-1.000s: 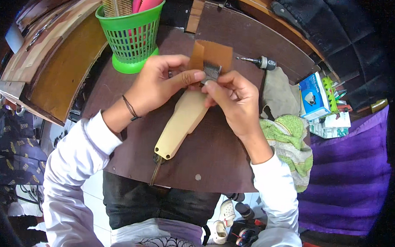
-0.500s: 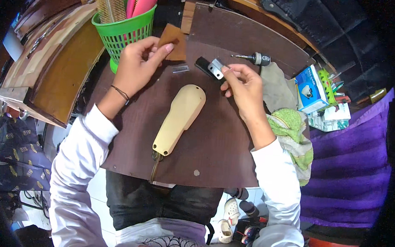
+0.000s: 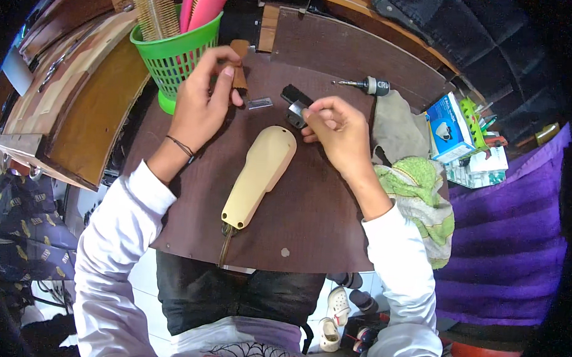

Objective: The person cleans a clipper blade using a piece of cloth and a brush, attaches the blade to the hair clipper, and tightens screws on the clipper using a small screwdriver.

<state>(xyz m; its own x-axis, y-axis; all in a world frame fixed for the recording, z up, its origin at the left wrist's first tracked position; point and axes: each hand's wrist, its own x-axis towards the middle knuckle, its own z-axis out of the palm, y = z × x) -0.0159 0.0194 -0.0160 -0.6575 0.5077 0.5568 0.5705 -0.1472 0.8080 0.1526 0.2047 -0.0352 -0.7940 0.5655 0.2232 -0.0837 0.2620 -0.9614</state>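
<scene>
A folded brown piece of sandpaper is at the fingertips of my left hand, whose fingers are bent around its near side; part of the grip is hidden. My right hand pinches a small metal clipper blade between thumb and fingers. Just behind that blade lies a black-bristled brush. Another small flat metal piece rests on the table between my hands. Nearer to me lies a beige hair clipper body, its cord running off the table's front edge.
On the brown table, a green basket holds combs and brushes at the far left. A screwdriver lies at the far right. Grey and green cloths, plus a blue box, line the right side. A wooden cabinet stands left.
My left hand has turned and dropped slightly, and the sandpaper now shows narrower. My right hand has moved a little left and down with the blade, which has tilted.
</scene>
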